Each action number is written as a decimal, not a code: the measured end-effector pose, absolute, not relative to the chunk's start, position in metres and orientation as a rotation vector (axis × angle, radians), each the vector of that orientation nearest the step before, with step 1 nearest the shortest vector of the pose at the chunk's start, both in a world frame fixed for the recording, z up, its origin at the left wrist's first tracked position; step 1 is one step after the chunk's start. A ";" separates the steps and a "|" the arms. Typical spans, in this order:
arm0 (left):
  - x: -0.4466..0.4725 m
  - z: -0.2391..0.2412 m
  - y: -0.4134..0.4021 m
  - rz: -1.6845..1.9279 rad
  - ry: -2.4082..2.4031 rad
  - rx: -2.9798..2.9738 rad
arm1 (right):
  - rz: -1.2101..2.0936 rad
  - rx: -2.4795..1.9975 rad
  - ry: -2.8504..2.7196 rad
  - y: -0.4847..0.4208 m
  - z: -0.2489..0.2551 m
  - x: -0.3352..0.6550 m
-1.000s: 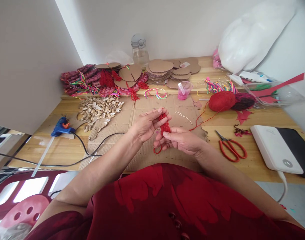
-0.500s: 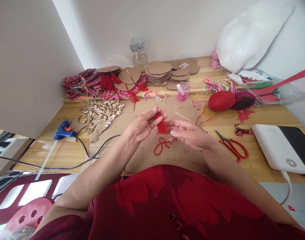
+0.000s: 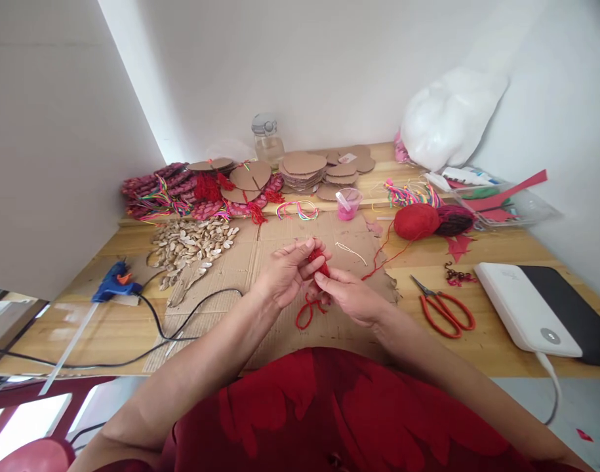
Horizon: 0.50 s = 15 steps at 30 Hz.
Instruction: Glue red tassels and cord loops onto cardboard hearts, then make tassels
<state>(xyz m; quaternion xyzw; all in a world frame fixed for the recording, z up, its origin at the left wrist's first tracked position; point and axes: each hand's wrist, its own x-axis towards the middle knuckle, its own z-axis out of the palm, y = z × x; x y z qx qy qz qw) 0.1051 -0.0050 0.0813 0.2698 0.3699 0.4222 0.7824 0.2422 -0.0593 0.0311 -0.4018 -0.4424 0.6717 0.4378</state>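
A small bundle of red yarn [image 3: 319, 262] is held over the cardboard sheet [image 3: 270, 334]. My left hand [image 3: 286, 272] pinches its upper part between thumb and fingers. From the other side, my right hand [image 3: 346, 292] closes on the lower strands, thumb on top, and its fingers cover most of that end. Just below the hands, a loop of red yarn [image 3: 304, 316] lies on the cardboard. Off to the right rest orange-handled scissors [image 3: 444, 308], blades parted. Behind them sits a red yarn ball [image 3: 416, 221] with a trailing strand.
Peanut shells [image 3: 191, 246] are heaped at left, near a blue glue gun [image 3: 117, 283] with a black cable. Cardboard discs [image 3: 303, 165] and a pink-stained cup [image 3: 347, 206] stand at the back. A white power bank [image 3: 526, 311] lies at right.
My right hand has moved in from beside the yarn bundle and closed on its lower strands. My left hand keeps its hold. The camera view has tilted upward.
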 end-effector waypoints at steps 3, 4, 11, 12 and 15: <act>0.106 0.082 -0.006 0.950 0.801 0.569 | 1.680 -0.987 -1.116 -0.060 0.030 0.240; 0.106 0.082 -0.006 0.963 0.799 0.565 | 1.687 -0.980 -1.125 -0.061 0.031 0.239; 0.099 0.074 -0.008 0.979 0.782 0.537 | 1.716 -0.993 -1.201 -0.060 0.031 0.232; 0.098 0.072 -0.008 0.973 0.777 0.530 | 1.719 -1.001 -1.207 -0.059 0.031 0.232; 0.094 0.065 -0.009 0.941 0.766 0.487 | 1.735 -1.020 -1.225 -0.059 0.031 0.231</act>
